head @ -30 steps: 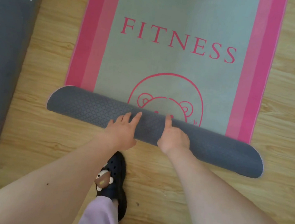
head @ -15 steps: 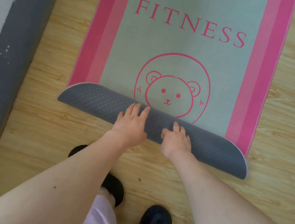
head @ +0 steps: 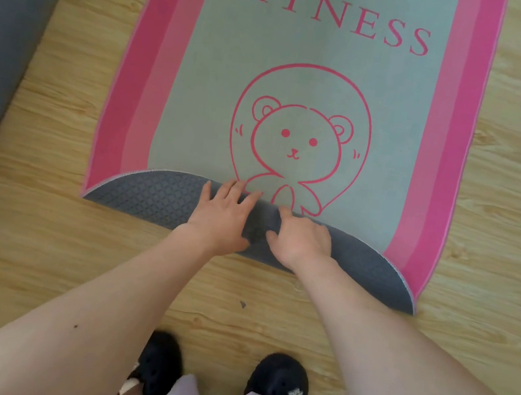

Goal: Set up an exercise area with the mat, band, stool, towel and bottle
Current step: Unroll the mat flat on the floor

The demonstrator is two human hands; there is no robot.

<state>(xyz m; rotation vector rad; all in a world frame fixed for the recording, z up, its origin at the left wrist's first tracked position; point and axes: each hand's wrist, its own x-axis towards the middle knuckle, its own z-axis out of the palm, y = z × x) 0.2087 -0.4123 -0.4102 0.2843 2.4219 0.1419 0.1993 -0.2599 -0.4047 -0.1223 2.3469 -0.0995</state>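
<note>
The exercise mat [head: 205,98] lies unrolled on the wooden floor, pale green with pink borders, the word FITNESS and a pink bear drawing. Its near end is still curled over, showing the dark grey textured underside [head: 154,192]. My left hand [head: 224,217] rests flat on that grey curl with fingers spread. My right hand [head: 301,238] presses on the curl just to the right, fingers bent over it. Band, stool, towel and bottle are out of view.
A dark grey strip [head: 5,44] runs along the left edge of the wooden floor [head: 49,253]. My two feet in black clogs [head: 278,386] stand below the mat's near end.
The grey roll has moved toward me and shrunk to a short curled flap; the whole bear drawing now shows. Both hands followed it, and my feet stepped back side by side.
</note>
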